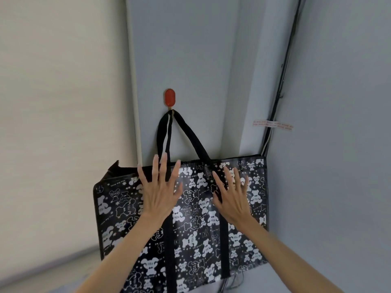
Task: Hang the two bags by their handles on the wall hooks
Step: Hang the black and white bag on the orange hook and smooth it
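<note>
A large black bag (190,235) printed with white bears hangs flat against the grey wall. Its black handles (186,134) are looped over a red oval wall hook (169,97). My left hand (157,191) is in front of the bag's upper left part, fingers spread, holding nothing. My right hand (232,193) is in front of the upper right part, fingers also spread and empty. Whether the palms touch the bag I cannot tell. Only one bag and one hook are in view.
A cream roller blind (63,102) covers the left side. A black cable (281,85) runs down the wall corner on the right, with a strip of printed tape (273,124) across it. The bag's right edge sits close to that corner.
</note>
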